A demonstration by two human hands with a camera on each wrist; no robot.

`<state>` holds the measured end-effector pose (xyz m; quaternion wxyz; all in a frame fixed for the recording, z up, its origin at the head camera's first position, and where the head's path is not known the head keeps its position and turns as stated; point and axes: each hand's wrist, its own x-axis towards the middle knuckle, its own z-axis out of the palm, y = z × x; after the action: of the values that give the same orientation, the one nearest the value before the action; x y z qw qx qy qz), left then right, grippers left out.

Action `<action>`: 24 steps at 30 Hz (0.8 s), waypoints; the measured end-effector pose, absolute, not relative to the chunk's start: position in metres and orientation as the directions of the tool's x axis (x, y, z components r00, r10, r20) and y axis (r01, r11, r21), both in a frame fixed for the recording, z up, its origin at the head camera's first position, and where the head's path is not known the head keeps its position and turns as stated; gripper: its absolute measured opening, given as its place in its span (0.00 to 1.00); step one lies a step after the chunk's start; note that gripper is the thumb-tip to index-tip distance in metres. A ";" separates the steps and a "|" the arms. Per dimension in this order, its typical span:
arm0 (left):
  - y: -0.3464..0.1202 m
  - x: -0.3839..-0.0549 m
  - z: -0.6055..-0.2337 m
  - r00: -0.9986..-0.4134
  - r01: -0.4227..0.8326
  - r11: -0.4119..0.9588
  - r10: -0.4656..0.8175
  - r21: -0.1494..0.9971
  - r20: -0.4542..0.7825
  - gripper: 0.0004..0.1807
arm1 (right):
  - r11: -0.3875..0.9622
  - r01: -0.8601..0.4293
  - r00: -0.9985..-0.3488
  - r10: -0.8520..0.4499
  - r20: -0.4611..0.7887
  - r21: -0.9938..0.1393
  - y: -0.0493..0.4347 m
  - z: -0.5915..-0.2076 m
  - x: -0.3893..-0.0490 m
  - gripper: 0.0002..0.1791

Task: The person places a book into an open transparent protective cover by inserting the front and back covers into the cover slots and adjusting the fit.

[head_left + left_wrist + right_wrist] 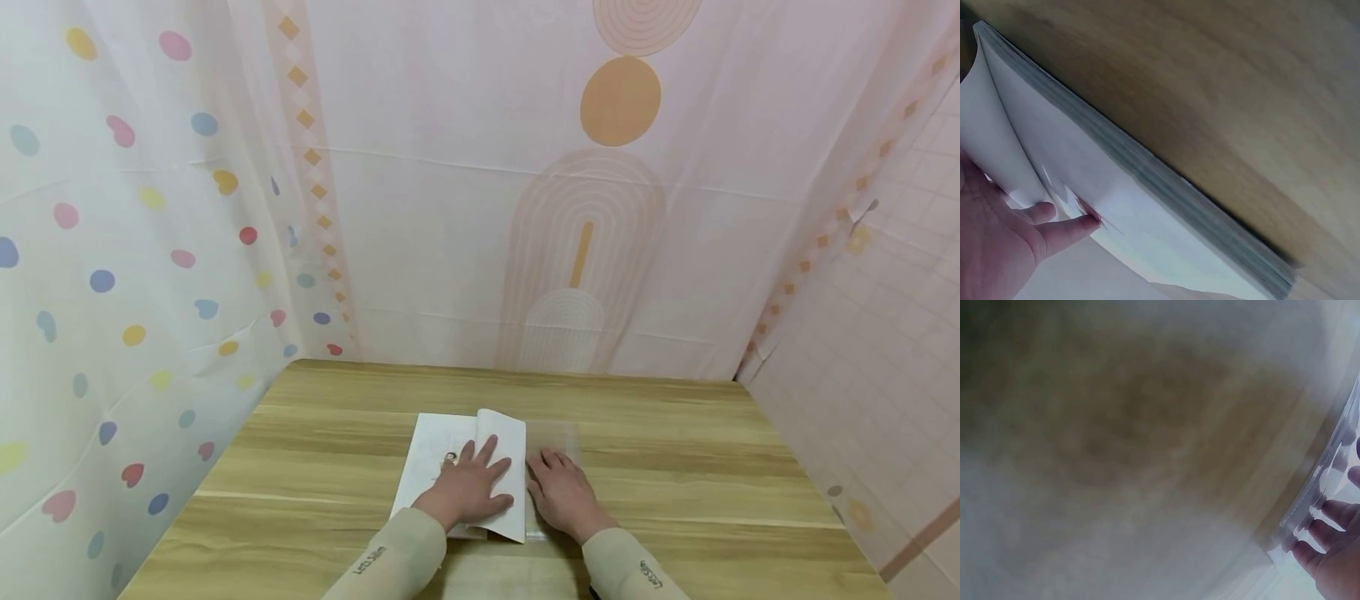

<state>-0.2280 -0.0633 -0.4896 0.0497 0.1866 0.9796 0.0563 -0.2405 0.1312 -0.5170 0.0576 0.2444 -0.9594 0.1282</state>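
A thick book [429, 442] with white pages lies on the wooden table, a small drawn figure [450, 457] printed on its left page. One white leaf [504, 433] curves up and over toward the right. My left hand [472, 490] rests on the book with spread fingers, across this leaf. In the left wrist view, its fingertips touch the page beside the leaf's fold. From the book's right side a clear plastic sheet [561, 435] extends over the table. My right hand [561, 492] rests on that sheet, fingers extended, close beside the leaf's edge.
The wooden table [675, 467] spreads around the book on all sides. Behind it hangs a pale curtain [420, 250] with arch patterns, a dotted curtain [150, 308] closes off the left, and another patterned curtain [870, 375] hangs at right.
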 end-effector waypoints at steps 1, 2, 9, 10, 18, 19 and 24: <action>-0.063 -0.228 -0.490 -0.927 0.358 0.925 0.368 0.127 -0.072 0.34 | 0.848 -0.481 -0.876 -0.452 0.171 -0.224 0.131 -0.517 -0.240 0.21; -0.063 -0.228 -0.490 -0.928 0.354 0.926 0.365 0.127 -0.070 0.34 | 0.848 -0.477 -0.878 -0.448 0.168 -0.231 0.131 -0.516 -0.240 0.21; -0.062 -0.229 -0.493 -0.926 0.356 0.923 0.369 0.144 -0.075 0.35 | 0.855 -0.457 -0.889 -0.431 0.156 -0.244 0.129 -0.516 -0.240 0.23; -0.062 -0.229 -0.493 -0.924 0.362 0.921 0.375 0.147 -0.077 0.35 | 0.858 -0.455 -0.890 -0.429 0.153 -0.240 0.129 -0.516 -0.240 0.23; -0.064 -0.228 -0.490 -0.919 0.374 0.916 0.387 0.144 -0.073 0.35 | 0.853 -0.467 -0.884 -0.440 0.160 -0.234 0.129 -0.517 -0.239 0.23; -0.063 -0.227 -0.490 -0.922 0.369 0.919 0.381 0.140 -0.069 0.35 | 0.852 -0.468 -0.883 -0.441 0.159 -0.234 0.129 -0.517 -0.239 0.23; -0.058 -0.226 -0.490 -0.927 0.359 0.927 0.368 0.114 -0.074 0.36 | 0.853 -0.462 -0.887 -0.437 0.152 -0.242 0.129 -0.517 -0.240 0.24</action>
<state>-0.2258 -0.0582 -0.4902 0.0469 0.1852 0.9803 0.0493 -0.2400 0.1286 -0.5172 0.0457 0.2336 -0.9615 0.1371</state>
